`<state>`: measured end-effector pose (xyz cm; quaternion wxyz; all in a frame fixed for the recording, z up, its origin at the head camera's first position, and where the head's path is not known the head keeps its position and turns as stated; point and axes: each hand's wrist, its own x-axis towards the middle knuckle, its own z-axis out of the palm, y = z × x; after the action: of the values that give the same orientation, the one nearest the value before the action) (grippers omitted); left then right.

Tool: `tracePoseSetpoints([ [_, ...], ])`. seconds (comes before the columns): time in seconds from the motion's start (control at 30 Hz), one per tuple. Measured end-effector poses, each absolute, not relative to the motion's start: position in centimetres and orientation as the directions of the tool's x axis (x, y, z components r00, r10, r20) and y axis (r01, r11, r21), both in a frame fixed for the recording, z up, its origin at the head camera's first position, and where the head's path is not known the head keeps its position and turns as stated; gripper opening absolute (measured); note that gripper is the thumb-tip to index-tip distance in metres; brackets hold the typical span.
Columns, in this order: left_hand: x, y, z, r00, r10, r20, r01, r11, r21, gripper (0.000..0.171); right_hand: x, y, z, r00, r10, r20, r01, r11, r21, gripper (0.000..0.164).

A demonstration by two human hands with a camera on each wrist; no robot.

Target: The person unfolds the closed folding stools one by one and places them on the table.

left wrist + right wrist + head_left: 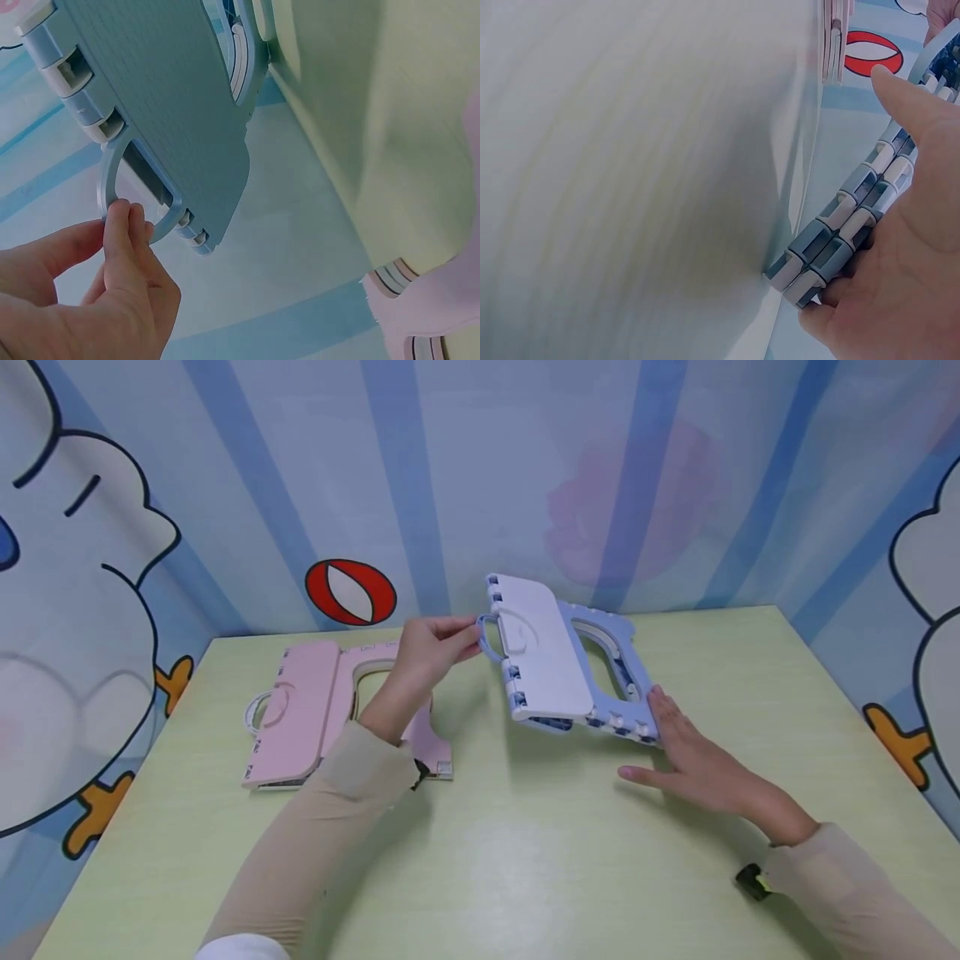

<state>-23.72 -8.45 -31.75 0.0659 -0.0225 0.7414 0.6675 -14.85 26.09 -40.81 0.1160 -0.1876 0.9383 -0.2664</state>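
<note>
A folded blue-and-white folding step stool [547,643] is held tilted, its left side raised above the table. My left hand [427,664] pinches its blue loop handle [107,180] between thumb and fingers. At the stool's lower right corner, the fingers of my right hand [697,760] touch the edge, while the thumb stands out apart from it. Hinge segments [847,217] along that edge show beside the palm in the right wrist view. Left of it, a pink folded step stool [296,710] lies flat on the table, partly hidden behind my left forearm.
Both stools are on or above a pale green table [525,860]. A blue striped backdrop [510,468] with cartoon figures rises directly behind the table's far edge. The pink stool's white loop handle [253,714] sticks out at its left side.
</note>
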Motion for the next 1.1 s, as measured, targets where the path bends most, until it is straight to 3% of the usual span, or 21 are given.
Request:
tracePoseSetpoints([
  [1.1, -23.5, -8.4, -28.7, -0.999, 0.041, -0.003, 0.007, 0.24, 0.971, 0.029, -15.5, 24.9, -41.0, -0.893, -0.439, -0.096, -0.28, 0.711, -0.645, 0.11],
])
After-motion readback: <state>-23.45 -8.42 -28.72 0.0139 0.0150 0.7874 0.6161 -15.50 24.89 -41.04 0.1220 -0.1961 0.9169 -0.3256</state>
